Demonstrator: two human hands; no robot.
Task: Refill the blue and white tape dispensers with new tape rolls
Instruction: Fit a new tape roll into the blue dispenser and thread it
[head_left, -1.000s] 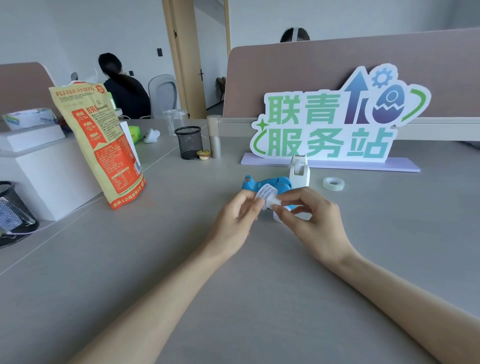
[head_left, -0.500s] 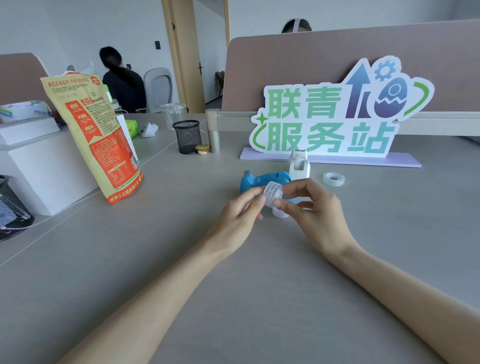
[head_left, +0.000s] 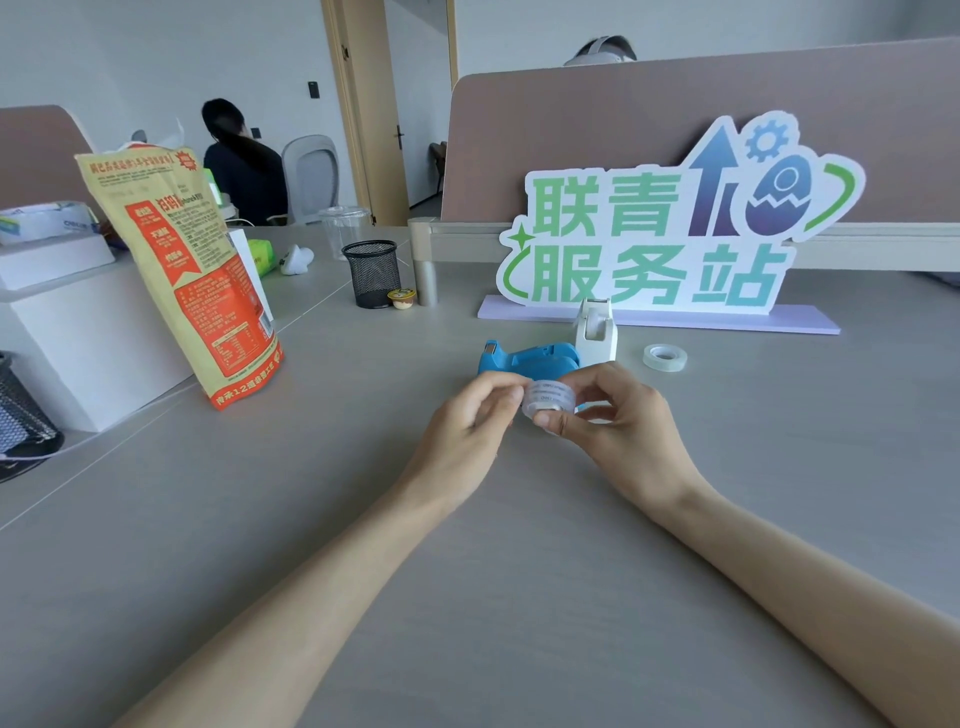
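Both hands hold a wrapped tape roll (head_left: 549, 397) just above the grey desk, in front of the blue tape dispenser (head_left: 524, 358). My right hand (head_left: 618, 431) grips the roll from the right and below. My left hand (head_left: 467, 431) pinches its left edge with fingertips. The roll's wrapper shows small print. The white tape dispenser (head_left: 596, 332) stands upright just behind the blue one. A second, bare tape roll (head_left: 665, 357) lies flat on the desk to the right of the white dispenser.
A green-lettered standing sign (head_left: 660, 234) on a lilac base runs behind the dispensers. An orange snack bag (head_left: 182, 270) stands at left beside a white box (head_left: 67, 332). A black mesh pen cup (head_left: 373, 273) sits further back. A person sits at a far desk.
The roll has turned in my hands, its curved printed side now faces me. My left fingers moved onto its left edge. The head camera shifted slightly.
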